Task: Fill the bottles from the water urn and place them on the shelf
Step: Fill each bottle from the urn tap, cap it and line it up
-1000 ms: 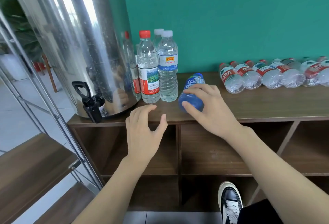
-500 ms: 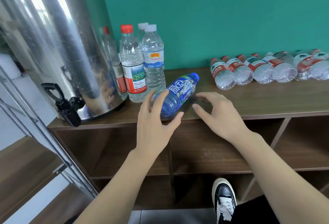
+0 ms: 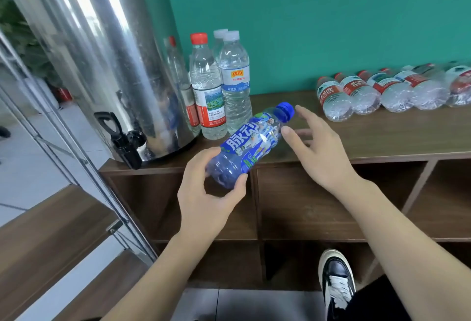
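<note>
My left hand (image 3: 207,202) grips the base of a blue bottle (image 3: 251,146) with a blue cap, lifted off the cabinet top and tilted with the cap up and to the right. Just right of the cap, my right hand (image 3: 318,152) hovers with fingers spread, holding nothing. The steel water urn (image 3: 102,53) stands at the left on the brown cabinet top (image 3: 395,139), its black tap (image 3: 122,139) hanging over the front edge. Three capped clear bottles (image 3: 220,86) stand upright beside the urn.
Several clear bottles with red labels (image 3: 382,91) lie on their sides in a row at the back right, against the teal wall. Open cubbies (image 3: 305,201) sit under the cabinet top. A metal-framed wooden shelf (image 3: 48,239) stands at the lower left. My shoe (image 3: 336,282) shows below.
My right hand let go of the blue bottle and my left hand took it by the base. The bottle rose off the cabinet top and tilted cap-up.
</note>
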### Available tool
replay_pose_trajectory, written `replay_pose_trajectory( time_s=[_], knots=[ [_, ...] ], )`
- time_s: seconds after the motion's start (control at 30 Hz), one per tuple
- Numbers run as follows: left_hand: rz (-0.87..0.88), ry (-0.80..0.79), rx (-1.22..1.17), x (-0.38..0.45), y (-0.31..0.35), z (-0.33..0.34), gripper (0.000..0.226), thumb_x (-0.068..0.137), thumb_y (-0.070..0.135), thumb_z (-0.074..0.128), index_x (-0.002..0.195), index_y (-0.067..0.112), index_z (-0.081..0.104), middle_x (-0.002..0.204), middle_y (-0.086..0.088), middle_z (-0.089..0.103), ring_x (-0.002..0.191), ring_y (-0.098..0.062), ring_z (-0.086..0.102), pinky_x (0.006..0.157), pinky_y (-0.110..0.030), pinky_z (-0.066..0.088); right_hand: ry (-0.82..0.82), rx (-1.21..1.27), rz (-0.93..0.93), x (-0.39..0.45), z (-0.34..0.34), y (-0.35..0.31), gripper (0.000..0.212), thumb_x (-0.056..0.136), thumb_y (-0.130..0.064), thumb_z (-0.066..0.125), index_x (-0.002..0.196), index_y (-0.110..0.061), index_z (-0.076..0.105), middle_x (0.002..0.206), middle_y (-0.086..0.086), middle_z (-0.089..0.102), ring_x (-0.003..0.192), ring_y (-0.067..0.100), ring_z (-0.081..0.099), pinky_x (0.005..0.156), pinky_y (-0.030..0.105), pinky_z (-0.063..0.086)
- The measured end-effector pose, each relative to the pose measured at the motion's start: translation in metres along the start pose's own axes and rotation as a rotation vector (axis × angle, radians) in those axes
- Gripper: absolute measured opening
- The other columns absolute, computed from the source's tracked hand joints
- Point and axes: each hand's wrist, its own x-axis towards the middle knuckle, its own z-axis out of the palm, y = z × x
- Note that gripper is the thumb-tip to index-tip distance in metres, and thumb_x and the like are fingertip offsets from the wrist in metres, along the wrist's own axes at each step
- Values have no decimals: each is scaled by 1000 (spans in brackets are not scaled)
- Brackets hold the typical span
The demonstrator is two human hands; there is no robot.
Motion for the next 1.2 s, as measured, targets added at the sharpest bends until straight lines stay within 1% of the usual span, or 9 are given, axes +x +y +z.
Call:
replay_pose_trajectory(
  time_s=[0.13,0.27,0.37,0.5,0.7,0.8,0.9,1.03,1.2],
  knots=[
    [-61,-42,-105,-15,3,-30,59,74,31,85,126,29,58,121,8,70,113,-18,70,94,-31,58,-34,197,73,3,19,-23,46,101,-52,54,142,-31,52,103,-1,71,80,14,69,82,27,52],
    [-148,-150,-91,-21,-5,-64,60,72,37,85,123,23,56,115,16,68,104,-17,72,85,-35,60,-55,249,47,6,37,-39,24,102,-47,55,112,-29,66,78,-7,68,63,6,62,73,29,52],
    [-223,-282,-5,-20,-11,-84,67,72,41,87,128,23,55,118,17,67,107,-15,71,88,-37,60,-138,285,59,4,55,-51,26,100,-47,58,97,-21,64,62,-12,59,55,7,55,63,29,52],
    [-322,-419,198,-11,-17,-98,87,69,59,90,141,39,46,115,30,67,107,5,67,95,-33,57,-238,253,14,-5,80,-69,33,97,-47,63,85,-16,57,55,-7,57,48,21,58,58,28,49],
    [-344,-518,279,4,-21,-98,87,64,80,74,138,52,37,117,27,64,107,2,65,96,-35,56,-403,181,-26,-16,108,-78,39,94,-50,65,86,-12,58,59,-7,66,44,22,65,55,30,54],
    [-401,-582,265,5,-30,-100,82,63,79,77,133,49,46,110,23,69,100,3,68,92,-35,58,-436,42,-56,-15,118,-75,46,96,-56,57,78,-14,56,55,6,61,42,15,59,48,30,47],
    [-394,-612,251,4,-33,-103,75,69,64,86,131,39,54,101,19,72,92,3,70,86,-27,58,-390,-210,-198,-11,124,-71,56,93,-64,46,60,-19,45,53,1,48,54,18,49,57,34,38],
    [-416,-557,59,6,-22,-108,65,72,30,96,127,31,63,99,17,75,91,1,72,81,-13,53,-259,-63,-282,-12,128,-81,53,91,-45,54,53,-17,31,49,-1,35,53,16,35,54,18,30],
    [-524,-680,-156,20,-23,-117,59,70,21,97,121,28,69,106,1,78,96,-16,75,89,-37,59,-195,30,-334,-19,130,-86,49,89,-41,51,56,-7,40,49,3,32,54,19,34,53,16,27]
  ],
)
